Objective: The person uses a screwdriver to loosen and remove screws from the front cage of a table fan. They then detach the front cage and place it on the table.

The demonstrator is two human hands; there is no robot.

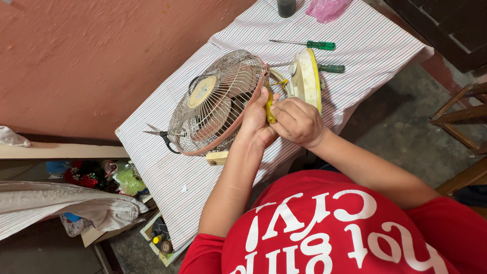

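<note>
Two hands meet at the back of a small table fan [215,104], which lies tilted on a table with a striped cloth [365,45]. The left hand [256,122] presses against the pink rim of the wire fan guard [203,116] and steadies it; its fingers curl around the rim. The right hand [299,122] is clenched around a yellow-handled tool [270,109], probably a screwdriver, whose tip goes into the gap between the guard and the yellow fan base [307,76]. The tip itself is hidden behind the fingers.

As I judge it, the step in hand is working on a fastener at the rear of the guard, near the motor housing. The next move calls for keeping the tool straight on the fastener while the left hand stops the fan from rolling, because the fan rests on its round guard and is not stable.

One green screwdriver [309,44] lies on the cloth beyond the fan, well apart from the hands, and a second green handle [332,68] shows just beside the base. Black-handled scissors [160,134] lie partly under the guard.
</note>
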